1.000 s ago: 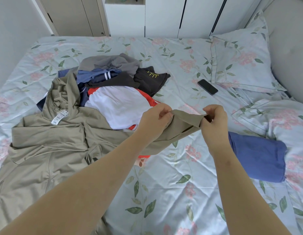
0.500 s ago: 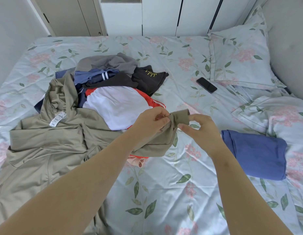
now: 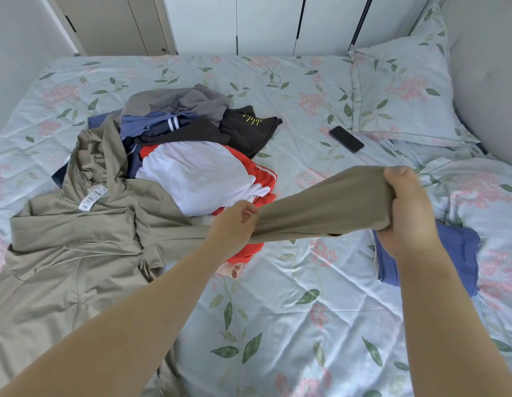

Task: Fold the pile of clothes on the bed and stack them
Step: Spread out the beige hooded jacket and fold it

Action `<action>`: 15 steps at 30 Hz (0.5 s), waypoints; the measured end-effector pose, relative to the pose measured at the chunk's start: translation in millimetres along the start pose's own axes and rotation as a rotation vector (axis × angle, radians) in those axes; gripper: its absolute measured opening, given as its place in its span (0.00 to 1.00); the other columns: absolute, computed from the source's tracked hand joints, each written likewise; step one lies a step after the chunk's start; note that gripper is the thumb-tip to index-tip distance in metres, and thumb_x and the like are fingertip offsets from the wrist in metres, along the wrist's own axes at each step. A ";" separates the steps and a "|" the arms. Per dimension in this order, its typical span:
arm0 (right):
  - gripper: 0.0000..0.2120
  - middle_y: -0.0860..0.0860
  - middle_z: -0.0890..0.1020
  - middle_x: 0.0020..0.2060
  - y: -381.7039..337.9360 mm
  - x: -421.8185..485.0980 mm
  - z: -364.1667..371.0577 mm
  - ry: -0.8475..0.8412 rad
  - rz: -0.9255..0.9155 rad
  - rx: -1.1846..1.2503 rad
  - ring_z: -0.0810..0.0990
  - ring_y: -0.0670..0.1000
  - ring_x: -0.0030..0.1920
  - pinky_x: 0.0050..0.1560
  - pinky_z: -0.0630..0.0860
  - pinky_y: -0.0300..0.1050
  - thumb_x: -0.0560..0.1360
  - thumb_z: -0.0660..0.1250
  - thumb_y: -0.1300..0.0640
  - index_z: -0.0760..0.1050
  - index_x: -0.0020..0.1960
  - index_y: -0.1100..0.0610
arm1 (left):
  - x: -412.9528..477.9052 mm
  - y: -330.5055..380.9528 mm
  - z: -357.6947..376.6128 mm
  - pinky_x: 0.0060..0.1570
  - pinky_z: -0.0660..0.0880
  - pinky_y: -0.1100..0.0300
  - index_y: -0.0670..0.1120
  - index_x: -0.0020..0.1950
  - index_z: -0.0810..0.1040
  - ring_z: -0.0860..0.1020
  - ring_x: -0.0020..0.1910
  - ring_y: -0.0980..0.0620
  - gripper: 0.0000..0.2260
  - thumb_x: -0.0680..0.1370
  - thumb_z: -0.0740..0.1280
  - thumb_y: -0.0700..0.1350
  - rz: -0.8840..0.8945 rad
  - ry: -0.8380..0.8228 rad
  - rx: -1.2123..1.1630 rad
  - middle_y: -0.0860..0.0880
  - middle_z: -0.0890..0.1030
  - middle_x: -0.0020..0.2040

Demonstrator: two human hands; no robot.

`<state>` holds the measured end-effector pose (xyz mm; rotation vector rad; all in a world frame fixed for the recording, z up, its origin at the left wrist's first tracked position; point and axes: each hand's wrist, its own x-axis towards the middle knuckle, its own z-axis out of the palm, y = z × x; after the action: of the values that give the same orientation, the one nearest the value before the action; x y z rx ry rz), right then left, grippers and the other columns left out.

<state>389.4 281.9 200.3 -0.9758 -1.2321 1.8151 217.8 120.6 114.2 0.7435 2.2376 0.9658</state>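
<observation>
Clothes point(image 3: 192, 133) sit in a loose heap toward the middle of the bed point(image 3: 277, 316): a grey top, blue striped fabric, dark pieces and a white-and-red garment point(image 3: 200, 176) tangled together. On the near left part of the mattress a khaki jacket point(image 3: 71, 253) lies spread out, its hood resting against the heap and a paper tag point(image 3: 93, 197) at its collar. One sleeve point(image 3: 320, 202) is stretched out to the right, raised off the sheet. The left hand point(image 3: 234, 224) grips the sleeve partway along, fingers curled round the cloth. The right hand point(image 3: 409, 207) clutches the cuff end, fingers closed over bunched fabric. Behind the right wrist a folded blue garment point(image 3: 463, 253) rests on the sheet, well apart from the heap.

The bed is covered with a pale blue sheet printed with pink blossoms and green leaves, creased in many places. A matching pillow point(image 3: 401, 90) lies at the far right corner beside a grey padded headboard point(image 3: 489, 67), and more matching bedding point(image 3: 478, 190) is bunched in front of it. A black phone point(image 3: 346, 139) lies flat on the sheet just beside the pillow's near edge. Beyond the far edge of the bed stand wardrobe doors point(image 3: 266, 21), white in the middle and on the right, beige on the left. A plain pale wall point(image 3: 14, 53) runs along the left side.
</observation>
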 end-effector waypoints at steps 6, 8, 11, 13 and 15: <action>0.14 0.41 0.75 0.27 1.1 7.4 -10.9 0.159 0.015 -0.037 0.73 0.42 0.29 0.26 0.68 0.32 0.81 0.57 0.57 0.65 0.36 0.51 | -9.0 -12.5 21.5 0.54 0.67 0.60 0.49 0.65 0.72 0.71 0.56 0.54 0.18 0.77 0.65 0.51 0.144 -0.030 0.060 0.54 0.71 0.57; 0.14 0.42 0.75 0.29 6.0 9.0 -12.9 0.186 0.048 -0.096 0.73 0.42 0.30 0.27 0.69 0.34 0.81 0.57 0.55 0.65 0.36 0.51 | -11.5 -17.2 26.3 0.49 0.69 0.59 0.50 0.68 0.69 0.72 0.56 0.52 0.22 0.75 0.67 0.51 0.123 -0.130 0.089 0.55 0.67 0.57; 0.13 0.45 0.71 0.34 18.7 14.2 -15.1 0.209 0.040 -0.321 0.69 0.46 0.36 0.34 0.68 0.42 0.81 0.57 0.54 0.65 0.37 0.50 | -10.7 -21.4 30.4 0.49 0.73 0.53 0.51 0.71 0.65 0.74 0.60 0.45 0.24 0.76 0.66 0.48 0.046 -0.235 0.157 0.50 0.68 0.65; 0.12 0.46 0.69 0.34 28.8 16.4 -10.2 0.177 0.007 -0.493 0.66 0.47 0.36 0.37 0.66 0.43 0.80 0.57 0.56 0.65 0.37 0.52 | -8.4 -19.2 30.7 0.56 0.73 0.49 0.51 0.72 0.64 0.74 0.62 0.41 0.23 0.77 0.63 0.44 -0.018 -0.212 0.076 0.46 0.70 0.68; 0.11 0.47 0.68 0.34 41.1 17.0 -0.1 0.109 0.007 -0.598 0.65 0.46 0.35 0.36 0.64 0.43 0.80 0.57 0.56 0.65 0.38 0.52 | -6.5 -18.5 29.4 0.59 0.73 0.51 0.51 0.72 0.65 0.73 0.63 0.45 0.23 0.78 0.61 0.41 -0.054 -0.180 0.037 0.48 0.69 0.69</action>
<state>375.7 285.3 158.1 -1.3761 -1.7448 1.3907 237.8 118.5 85.2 0.7515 2.1126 0.8002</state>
